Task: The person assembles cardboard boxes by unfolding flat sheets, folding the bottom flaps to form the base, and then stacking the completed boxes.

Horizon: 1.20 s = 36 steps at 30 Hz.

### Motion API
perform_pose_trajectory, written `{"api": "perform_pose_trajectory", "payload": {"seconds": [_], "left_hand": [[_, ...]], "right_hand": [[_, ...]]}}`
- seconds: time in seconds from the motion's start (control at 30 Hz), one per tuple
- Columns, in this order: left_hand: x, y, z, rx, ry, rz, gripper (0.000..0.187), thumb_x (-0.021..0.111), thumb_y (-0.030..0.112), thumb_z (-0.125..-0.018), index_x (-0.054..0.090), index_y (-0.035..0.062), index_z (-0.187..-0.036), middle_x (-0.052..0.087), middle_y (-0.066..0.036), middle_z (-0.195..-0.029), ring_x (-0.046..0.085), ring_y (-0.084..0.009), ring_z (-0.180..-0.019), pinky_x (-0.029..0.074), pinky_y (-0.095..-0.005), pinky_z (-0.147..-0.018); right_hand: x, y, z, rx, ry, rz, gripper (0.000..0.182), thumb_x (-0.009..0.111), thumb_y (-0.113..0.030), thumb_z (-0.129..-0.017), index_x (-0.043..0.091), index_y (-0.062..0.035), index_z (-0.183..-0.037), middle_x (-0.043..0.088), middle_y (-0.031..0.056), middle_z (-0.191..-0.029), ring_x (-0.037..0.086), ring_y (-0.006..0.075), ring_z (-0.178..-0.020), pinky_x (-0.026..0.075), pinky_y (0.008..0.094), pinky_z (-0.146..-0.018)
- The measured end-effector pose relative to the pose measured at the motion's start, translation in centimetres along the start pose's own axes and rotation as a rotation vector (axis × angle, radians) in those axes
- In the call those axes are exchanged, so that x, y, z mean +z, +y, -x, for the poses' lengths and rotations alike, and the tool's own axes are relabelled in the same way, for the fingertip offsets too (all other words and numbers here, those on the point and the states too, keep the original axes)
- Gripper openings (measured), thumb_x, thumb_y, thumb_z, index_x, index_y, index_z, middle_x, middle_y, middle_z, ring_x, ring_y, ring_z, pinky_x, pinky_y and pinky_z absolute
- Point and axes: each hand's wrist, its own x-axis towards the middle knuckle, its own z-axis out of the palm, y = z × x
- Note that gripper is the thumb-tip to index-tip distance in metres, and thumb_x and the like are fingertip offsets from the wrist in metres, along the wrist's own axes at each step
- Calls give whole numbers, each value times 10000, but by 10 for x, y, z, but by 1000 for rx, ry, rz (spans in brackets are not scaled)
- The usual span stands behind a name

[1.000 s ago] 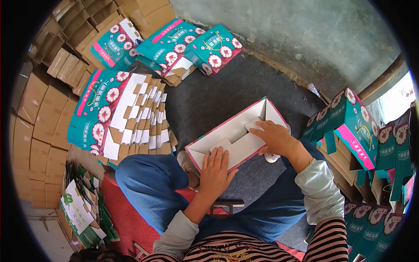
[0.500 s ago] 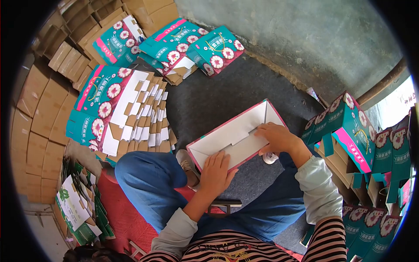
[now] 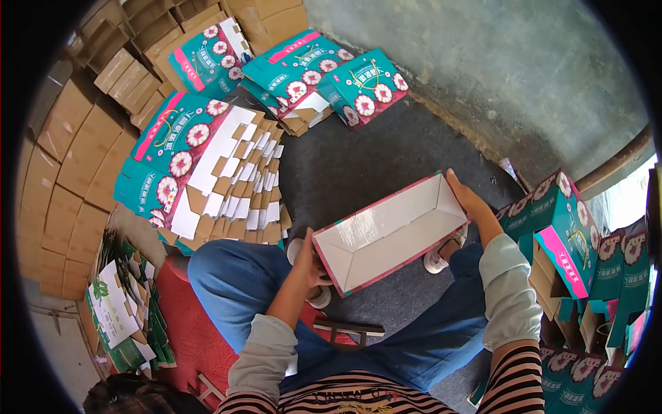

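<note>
A cardboard gift box [image 3: 396,231] with white inner walls and a pink-red edge is between my knees, its open side facing up toward me. Inside, its floor panels lie flat, with a faint seam along the middle. My left hand [image 3: 305,265] grips the box's left short end, fingers curled round the outside. At the opposite short end my right hand [image 3: 472,201] is closed on the upper right corner, with some fingers hidden behind the wall.
Flattened teal boxes [image 3: 181,162] lie stacked at left, with more teal boxes [image 3: 365,86] by the wall. Brown cartons [image 3: 76,165] line the left side. Made-up teal boxes [image 3: 562,234] stand at right. A small wooden stool [image 3: 348,330] is between my legs.
Both hands have moved from the panels inside the box to its two short ends. The inner flaps now lie flat, and the box has shifted slightly right and down in view.
</note>
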Motion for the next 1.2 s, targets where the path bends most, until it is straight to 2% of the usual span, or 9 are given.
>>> {"api": "perform_pose_trajectory", "payload": {"seconds": [0.1, 0.23, 0.37, 0.57, 0.63, 0.73, 0.93, 1.1, 1.2], "left_hand": [[-2, 1, 2, -6, -45, 64, 857, 519, 602, -778, 365, 27, -1395, 314, -186, -1461, 330, -388, -1315, 247, -588, -1047], [-5, 1, 11, 409, -223, 152, 612, 568, 255, -837, 389, -25, -1351, 456, -138, -1356, 458, -239, -1229, 343, -334, -1031], [11, 2, 36, 1133, -137, -186, 625, 576, 271, -865, 361, -34, -1365, 463, -146, -1328, 446, -225, -1221, 359, -341, -1007], [-15, -1, 24, 751, 130, 87, 598, 449, 515, -938, 418, 61, -1327, 522, -84, -1266, 486, -225, -1182, 401, -387, -965], [-23, -11, 10, 631, 105, 179, 601, 438, 537, -936, 426, 79, -1325, 527, -89, -1264, 494, -249, -1180, 420, -406, -957], [-30, -29, -10, 615, -66, 228, 613, 440, 556, -930, 422, 96, -1334, 513, -112, -1286, 495, -282, -1189, 432, -436, -967], [-28, -40, -28, 642, 175, -59, 670, 472, 588, -901, 437, 73, -1328, 505, -149, -1285, 523, -292, -1161, 457, -439, -921], [-28, -44, -49, 589, 364, -387, 583, 663, 381, -840, 498, -20, -1229, 554, -139, -1154, 566, -221, -959, 454, -333, -810], [-6, -49, -45, 880, 535, -620, 410, 690, 229, -822, 531, -11, -1113, 560, -153, -1052, 558, -257, -951, 448, -342, -806]], "right_hand": [[-3, -18, 19, 53, -7, -62, 824, 335, -757, -847, 650, -35, -1088, 635, 133, -1078, 597, 238, -975, 455, 345, -865], [-21, -41, 45, -55, -84, -169, 884, 288, -789, -830, 620, -32, -1142, 631, 153, -1091, 581, 233, -1040, 428, 351, -918], [-31, -35, 46, -123, -121, -207, 929, 246, -793, -833, 531, -18, -1258, 596, 158, -1169, 558, 248, -1103, 414, 374, -953], [-10, -6, 33, -72, -179, -302, 798, 352, -679, -895, 435, -34, -1358, 490, 141, -1345, 528, 282, -1165, 422, 415, -983], [-8, 22, 23, -471, -218, -12, 691, 425, -575, -920, 448, -35, -1350, 517, 130, -1315, 543, 253, -1139, 440, 385, -960], [-7, 13, 16, -67, -350, -252, 488, 526, -337, -946, 468, -41, -1330, 554, 112, -1262, 546, 184, -1111, 449, 342, -936], [8, 13, 25, -215, -236, 67, 529, 411, -433, -977, 477, -34, -1318, 575, 119, -1226, 557, 214, -1078, 434, 343, -931], [15, 6, 28, 151, -50, 190, 512, 459, -449, -941, 592, -18, -1184, 596, 156, -1204, 579, 318, -1065, 444, 374, -915], [12, 4, 17, -143, 67, 963, 428, 528, -394, -899, 654, -9, -1038, 632, 192, -1101, 592, 375, -1021, 467, 411, -882]]}}
